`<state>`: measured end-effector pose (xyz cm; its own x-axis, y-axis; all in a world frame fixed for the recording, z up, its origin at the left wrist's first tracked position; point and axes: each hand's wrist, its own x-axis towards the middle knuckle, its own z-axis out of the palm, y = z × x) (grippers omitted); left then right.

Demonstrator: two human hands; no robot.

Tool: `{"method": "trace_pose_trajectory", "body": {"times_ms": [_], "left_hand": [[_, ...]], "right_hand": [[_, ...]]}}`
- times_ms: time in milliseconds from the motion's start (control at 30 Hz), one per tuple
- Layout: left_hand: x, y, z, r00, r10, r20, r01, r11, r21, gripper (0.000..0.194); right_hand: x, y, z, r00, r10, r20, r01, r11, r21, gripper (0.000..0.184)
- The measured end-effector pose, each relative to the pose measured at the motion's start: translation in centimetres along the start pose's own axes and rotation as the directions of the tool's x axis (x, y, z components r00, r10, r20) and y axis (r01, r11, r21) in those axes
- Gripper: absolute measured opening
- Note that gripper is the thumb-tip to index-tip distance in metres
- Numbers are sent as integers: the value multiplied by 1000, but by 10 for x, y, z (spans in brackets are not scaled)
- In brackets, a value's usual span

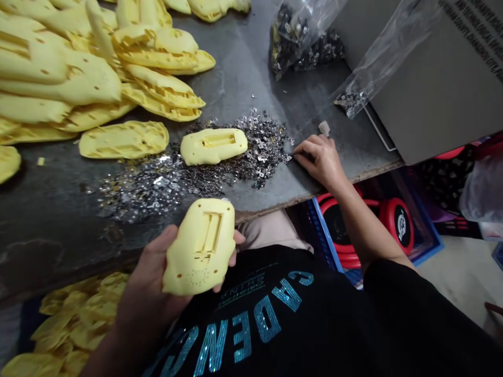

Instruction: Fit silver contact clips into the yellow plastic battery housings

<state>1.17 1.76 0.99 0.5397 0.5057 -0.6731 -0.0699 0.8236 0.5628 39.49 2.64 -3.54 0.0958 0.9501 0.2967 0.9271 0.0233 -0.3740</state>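
Note:
My left hand grips a yellow plastic shell, fingers wrapped round its edges. The shell's outer side faces up, showing a rectangular battery recess, screw holes and a cluster of tiny holes. At the right edge of a pile of small metal pieces, my right hand rests on the table with thumb and forefinger pinched. A shiny metal piece shows at those fingertips. On the pile lies another yellow shell, recess upward. Left of it, a yellow shell half lies with its inner side up.
Yellow shells are heaped at the table's back left, and more fill a container below. Plastic bags of metal pieces stand at the back beside a grey box. Under the table edge, a blue crate holds red-and-black parts.

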Motion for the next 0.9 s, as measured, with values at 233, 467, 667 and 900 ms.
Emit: {"method": "trace_pose_trajectory", "body": {"times_ms": [233, 467, 667, 900], "left_hand": [[4, 7, 4, 999, -35, 5, 35, 999, 39, 63], [17, 5, 10, 991, -124, -41, 121, 990, -66, 65], [16, 0, 17, 993, -52, -107, 42, 994, -98, 79], [14, -9, 13, 1000, -18, -14, 16, 990, -139, 84]], "right_hand": [[-1, 1, -36, 944, -106, 312, 77, 992, 103, 11], [-26, -11, -35, 1000, 24, 8, -24, 994, 111, 19], [-47, -31, -8, 998, 56, 0, -56, 998, 28, 14], [-40, -30, -3, 999, 43, -15, -44, 999, -8, 14]]}}
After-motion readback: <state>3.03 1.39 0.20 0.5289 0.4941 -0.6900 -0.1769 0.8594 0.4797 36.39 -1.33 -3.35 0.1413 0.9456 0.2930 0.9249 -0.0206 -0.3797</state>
